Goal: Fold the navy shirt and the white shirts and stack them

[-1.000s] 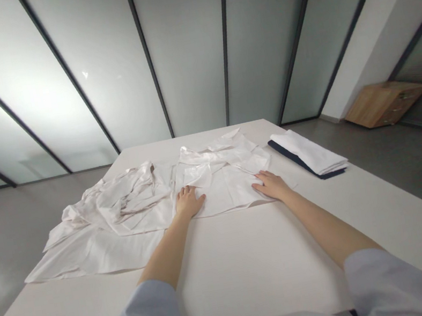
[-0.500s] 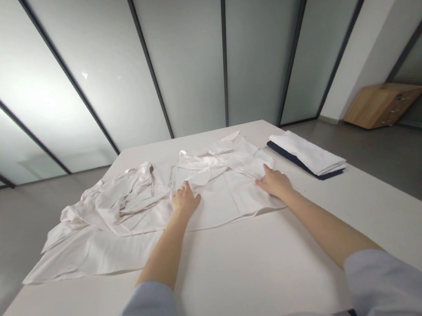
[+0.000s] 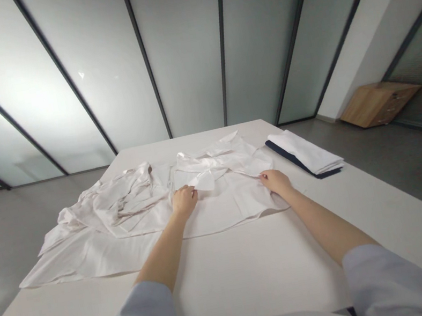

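Observation:
A thin white garment (image 3: 227, 201) lies spread in front of me, its upper part loosely crumpled and its near edge lying on the white table (image 3: 252, 276). At its left side my left hand (image 3: 185, 200) is closed on the cloth, and a small flap stands up beside the fingertips. My right hand (image 3: 276, 182) pinches the garment at its right side, with the fingers pressed together. Both hands rest low, close to the tabletop. The bits of cloth inside the fingers are hidden.
To the left lies a heap of crumpled white cloth (image 3: 121, 206), touching or overlapping the garment. A folded white cloth (image 3: 303, 150) sits on a folded dark cloth (image 3: 287, 153) at the right. Beyond the table stand frosted panels (image 3: 183, 48) and a wooden cabinet (image 3: 373, 103).
The fingers of both hands, spread on the garment before, have closed on its cloth. Near my left fingertips the fabric has lifted into a flap, and the near edge has shifted slightly toward me.

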`<control>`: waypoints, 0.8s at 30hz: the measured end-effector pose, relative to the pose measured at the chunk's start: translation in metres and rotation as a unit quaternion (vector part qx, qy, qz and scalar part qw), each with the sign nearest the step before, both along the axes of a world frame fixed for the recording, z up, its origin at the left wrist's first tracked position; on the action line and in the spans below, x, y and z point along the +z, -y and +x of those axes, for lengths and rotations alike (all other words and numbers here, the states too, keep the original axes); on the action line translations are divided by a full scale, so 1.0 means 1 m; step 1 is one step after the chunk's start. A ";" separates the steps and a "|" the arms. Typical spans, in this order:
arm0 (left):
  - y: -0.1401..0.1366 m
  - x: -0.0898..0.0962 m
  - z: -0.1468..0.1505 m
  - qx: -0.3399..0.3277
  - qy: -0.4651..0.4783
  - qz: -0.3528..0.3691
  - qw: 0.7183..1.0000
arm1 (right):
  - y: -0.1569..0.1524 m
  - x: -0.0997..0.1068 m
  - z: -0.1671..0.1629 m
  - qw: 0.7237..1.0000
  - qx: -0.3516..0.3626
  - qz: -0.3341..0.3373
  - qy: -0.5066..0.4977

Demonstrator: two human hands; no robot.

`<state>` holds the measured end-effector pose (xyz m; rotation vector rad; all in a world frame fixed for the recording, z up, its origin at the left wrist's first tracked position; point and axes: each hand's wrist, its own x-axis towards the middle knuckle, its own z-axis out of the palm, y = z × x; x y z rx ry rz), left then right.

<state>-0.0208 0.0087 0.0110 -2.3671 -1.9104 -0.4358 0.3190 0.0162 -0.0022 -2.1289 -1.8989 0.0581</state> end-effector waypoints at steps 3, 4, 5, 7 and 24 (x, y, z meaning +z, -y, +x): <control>0.000 0.004 0.009 -0.075 0.009 0.039 0.996 | -0.006 0.001 0.003 0.994 -0.006 0.076 -0.073; 0.000 0.004 0.013 -0.106 0.010 0.044 0.993 | -0.008 0.003 0.003 0.989 0.006 0.110 -0.095; 0.000 0.004 0.017 -0.138 0.010 0.047 0.989 | -0.011 0.006 0.002 0.982 0.023 0.144 -0.119; 0.001 0.002 0.024 -0.198 0.014 0.048 0.979 | -0.018 0.016 -0.004 0.964 0.057 0.199 -0.170; -0.005 -0.005 0.008 0.014 0.316 -0.006 0.949 | -0.006 0.039 -0.158 0.873 0.465 0.104 -0.108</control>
